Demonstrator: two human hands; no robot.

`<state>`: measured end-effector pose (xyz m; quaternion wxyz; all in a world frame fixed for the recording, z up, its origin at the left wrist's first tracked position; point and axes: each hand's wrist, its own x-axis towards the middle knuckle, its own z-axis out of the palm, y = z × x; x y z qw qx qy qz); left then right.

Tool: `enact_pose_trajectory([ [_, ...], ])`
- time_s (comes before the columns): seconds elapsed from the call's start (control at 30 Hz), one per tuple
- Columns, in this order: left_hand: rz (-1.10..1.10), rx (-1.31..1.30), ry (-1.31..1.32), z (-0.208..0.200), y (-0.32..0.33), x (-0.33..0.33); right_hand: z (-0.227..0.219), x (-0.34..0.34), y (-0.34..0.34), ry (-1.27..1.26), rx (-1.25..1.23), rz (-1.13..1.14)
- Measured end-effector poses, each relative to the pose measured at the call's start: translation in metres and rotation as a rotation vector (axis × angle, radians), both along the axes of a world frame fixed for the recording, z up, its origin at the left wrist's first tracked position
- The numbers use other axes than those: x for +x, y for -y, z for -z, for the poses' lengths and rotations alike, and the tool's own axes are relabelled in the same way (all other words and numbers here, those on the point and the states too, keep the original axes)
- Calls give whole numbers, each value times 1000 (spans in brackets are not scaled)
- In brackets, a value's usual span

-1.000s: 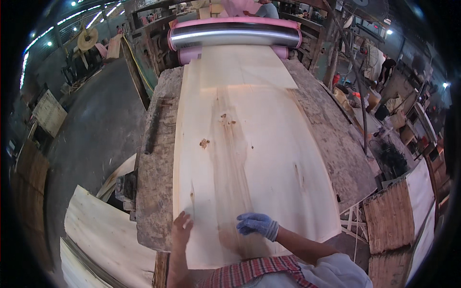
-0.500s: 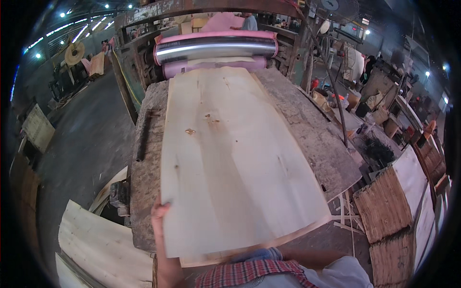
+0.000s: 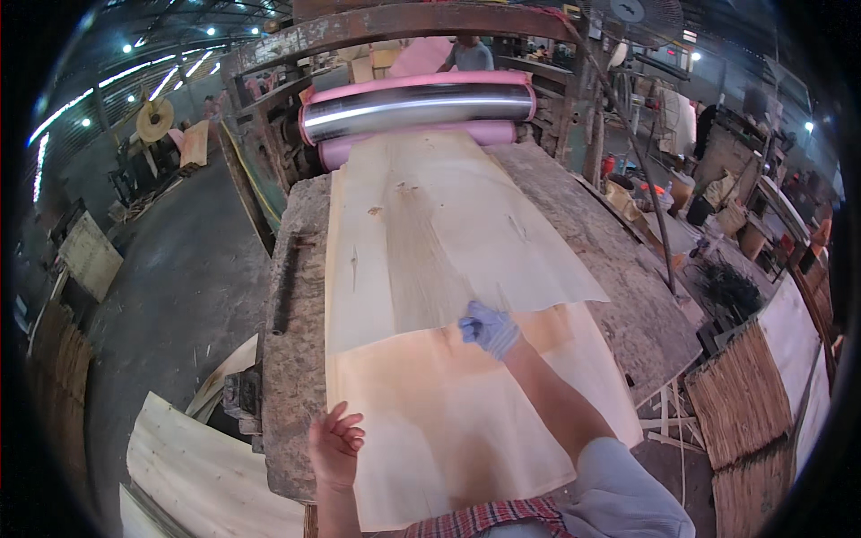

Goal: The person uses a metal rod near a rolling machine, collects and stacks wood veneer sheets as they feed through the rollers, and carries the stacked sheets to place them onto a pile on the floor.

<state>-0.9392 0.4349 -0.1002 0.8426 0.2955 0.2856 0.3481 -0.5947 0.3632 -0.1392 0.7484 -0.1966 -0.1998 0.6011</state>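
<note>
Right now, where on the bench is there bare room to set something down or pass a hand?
Bare patches: the rough bench strip right of the pale veneer sheet, and the narrower left strip, partly taken by a dark bar. The middle is covered by veneer, with the right hand on it and the left hand at its left edge. The roller blocks the far end.

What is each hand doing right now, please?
Left hand: open, fingers spread, at the left edge of the lower wood sheet, holding nothing.
Right hand: gloved, closed in a grip on the near edge of the upper wood sheet.
</note>
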Motion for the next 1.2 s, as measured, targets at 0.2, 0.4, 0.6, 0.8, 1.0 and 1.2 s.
enact_pose_trajectory([
  [0.2, 151, 201, -380, 10, 7, 9, 17, -47, -41, -170, -442, 233],
  [0.4, -75, 917, -978, 125, -6, -43, 44, -118, 43, -4, -433, -219],
  [0.6, 4, 675, -731, 89, -1, -38, 40, -169, 112, 65, -489, -438],
  [0.8, 33, 136, -202, 27, -1, -37, 14, -215, 140, 530, -234, -575],
  [1.0, 69, 142, -194, -3, 24, -21, 0, -231, 175, 670, 77, -539],
  [1.2, -48, 166, 207, -28, 4, -28, -16, -222, 190, 206, -74, -423],
])
